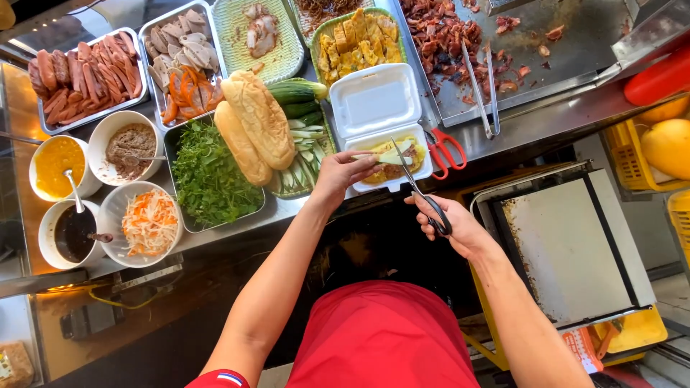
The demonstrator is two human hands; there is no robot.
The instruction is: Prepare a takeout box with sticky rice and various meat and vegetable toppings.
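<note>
My left hand [339, 174] pinches a pale strip of cucumber [381, 156] over an open white foam box [374, 100] that holds yellow egg and other filling. My right hand [451, 224] grips black-handled scissors [417, 189], blades pointing up into the box beside the strip. Both arms reach out from a red shirt at the bottom of the view.
Two bread loaves [253, 126] lie on a herb tray [208, 179] and cucumber basket [302, 136]. Sausage tray [83, 72], sliced-meat tray [183, 57], bowls of sauces, paste and shredded carrot [147, 223] sit left. Red scissors [445, 151], tongs [481, 86], griddle with meat [445, 36] lie right.
</note>
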